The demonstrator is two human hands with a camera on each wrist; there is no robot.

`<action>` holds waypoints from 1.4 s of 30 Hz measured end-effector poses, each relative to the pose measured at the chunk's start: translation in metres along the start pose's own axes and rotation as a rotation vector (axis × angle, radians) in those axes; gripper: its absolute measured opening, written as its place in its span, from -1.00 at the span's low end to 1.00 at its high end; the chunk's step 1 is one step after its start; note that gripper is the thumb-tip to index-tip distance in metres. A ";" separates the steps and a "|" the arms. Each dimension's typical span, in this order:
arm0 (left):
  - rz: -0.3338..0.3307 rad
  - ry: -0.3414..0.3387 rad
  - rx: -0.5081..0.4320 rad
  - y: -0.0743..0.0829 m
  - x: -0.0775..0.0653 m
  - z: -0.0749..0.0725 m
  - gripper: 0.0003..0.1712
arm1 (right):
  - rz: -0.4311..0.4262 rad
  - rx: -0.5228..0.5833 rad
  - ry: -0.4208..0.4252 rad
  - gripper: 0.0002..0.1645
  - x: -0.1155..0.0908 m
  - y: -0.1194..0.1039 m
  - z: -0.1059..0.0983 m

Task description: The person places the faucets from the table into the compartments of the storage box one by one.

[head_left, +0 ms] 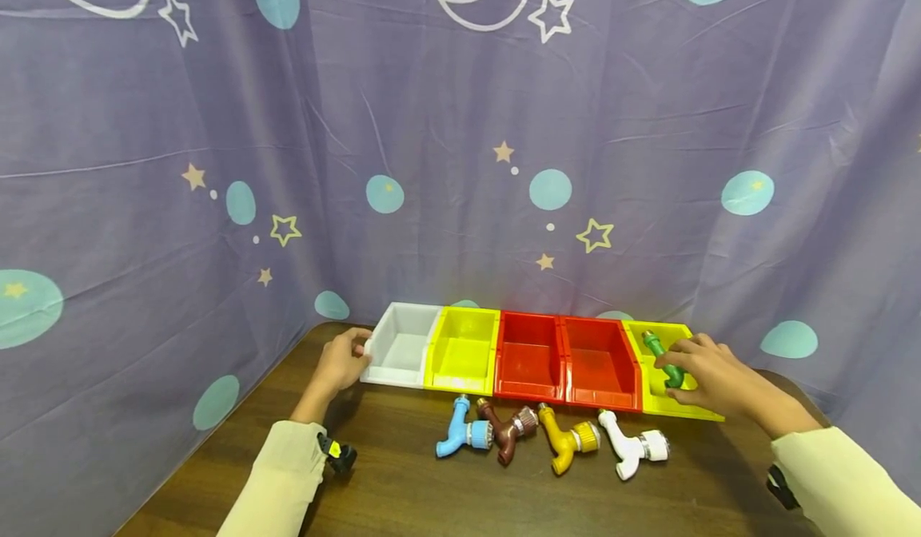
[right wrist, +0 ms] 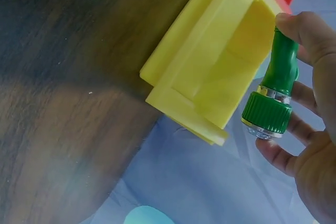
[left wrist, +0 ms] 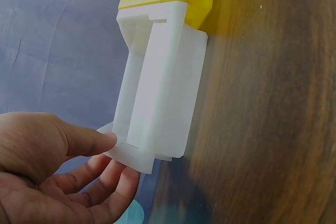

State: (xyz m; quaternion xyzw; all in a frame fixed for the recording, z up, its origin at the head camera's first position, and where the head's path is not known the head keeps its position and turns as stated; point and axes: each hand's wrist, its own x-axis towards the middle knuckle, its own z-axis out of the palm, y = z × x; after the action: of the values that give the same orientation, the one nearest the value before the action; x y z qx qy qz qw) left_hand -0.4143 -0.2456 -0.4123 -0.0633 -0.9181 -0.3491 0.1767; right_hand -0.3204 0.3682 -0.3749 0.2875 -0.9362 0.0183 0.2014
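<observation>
A green tap with a ribbed knob is held by my right hand, thumb at one end and fingers along its side. In the head view it is over the yellow bin at the right end of the row. My left hand pinches the side rim of the white bin at the left end, thumb above and fingers beneath. In front of the row lie a light blue tap, a brown tap, a yellow tap and a white tap.
Between the end bins stand another yellow bin and two red bins, joined side by side. The row sits near the back of the brown wooden table. A purple patterned curtain hangs behind it.
</observation>
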 end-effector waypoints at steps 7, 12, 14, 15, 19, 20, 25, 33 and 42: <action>-0.016 0.001 -0.006 0.001 0.002 0.002 -0.49 | 0.014 0.022 -0.056 -0.60 0.007 0.011 0.012; -0.018 -0.002 -0.011 0.002 0.001 0.002 -0.48 | -0.004 0.050 -0.083 -0.61 0.012 0.016 0.020; -0.014 0.000 -0.011 0.002 0.001 0.001 -0.48 | -0.018 0.067 -0.095 -0.61 0.015 0.018 0.022; -0.014 0.002 -0.012 0.002 0.001 0.001 -0.48 | -0.018 0.071 -0.103 -0.61 0.016 0.019 0.023; -0.005 0.006 -0.013 0.001 0.002 0.001 -0.49 | -0.024 0.098 -0.140 -0.59 0.020 0.021 0.028; -0.004 0.005 -0.014 0.002 0.001 0.001 -0.49 | -0.024 0.098 -0.149 -0.58 0.021 0.021 0.029; -0.013 -0.001 -0.021 0.002 0.002 0.001 -0.49 | -0.037 0.095 -0.157 -0.61 0.024 0.022 0.033; -0.034 -0.035 -0.055 0.002 0.002 -0.001 -0.48 | -0.056 0.086 -0.161 -0.66 0.022 0.027 0.041; -0.044 -0.046 -0.058 0.003 0.000 -0.002 -0.49 | -0.080 0.080 -0.169 -0.76 0.021 0.026 0.046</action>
State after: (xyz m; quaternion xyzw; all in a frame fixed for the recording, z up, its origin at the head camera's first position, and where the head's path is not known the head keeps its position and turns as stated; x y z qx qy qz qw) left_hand -0.4129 -0.2444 -0.4091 -0.0563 -0.9126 -0.3777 0.1460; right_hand -0.3671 0.3720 -0.4066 0.3328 -0.9362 0.0234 0.1105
